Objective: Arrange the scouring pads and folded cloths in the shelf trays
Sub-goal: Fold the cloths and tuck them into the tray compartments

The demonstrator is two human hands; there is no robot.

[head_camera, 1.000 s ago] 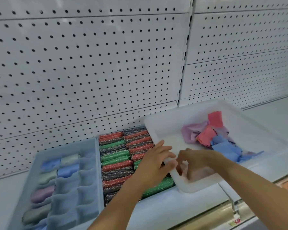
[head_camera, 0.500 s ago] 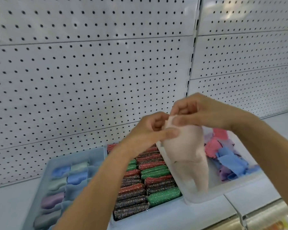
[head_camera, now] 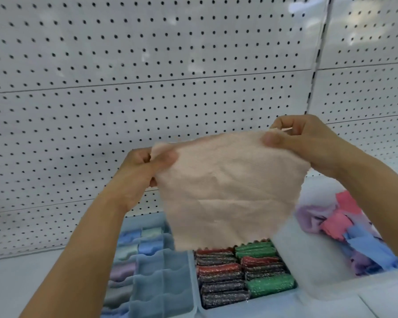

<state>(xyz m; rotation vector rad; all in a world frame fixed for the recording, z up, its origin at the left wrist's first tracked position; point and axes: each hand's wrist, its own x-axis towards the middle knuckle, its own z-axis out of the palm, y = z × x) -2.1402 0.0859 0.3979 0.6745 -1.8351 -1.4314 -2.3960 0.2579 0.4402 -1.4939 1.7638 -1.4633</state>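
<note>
While hands [head_camera: 228, 157] spread cloth [head_camera: 228, 191], pads [head_camera: 244, 274] beneath.

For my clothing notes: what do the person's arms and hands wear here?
Nothing shows on them. Both forearms are bare as far as the picture reaches, with no sleeve, glove, watch or ring to see on the left hand or the right hand.

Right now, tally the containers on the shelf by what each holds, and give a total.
Divided blue tray with folded cloths: 1
Pad tray of scouring pads: 1
White bin of loose cloths: 1
Total: 3
</note>
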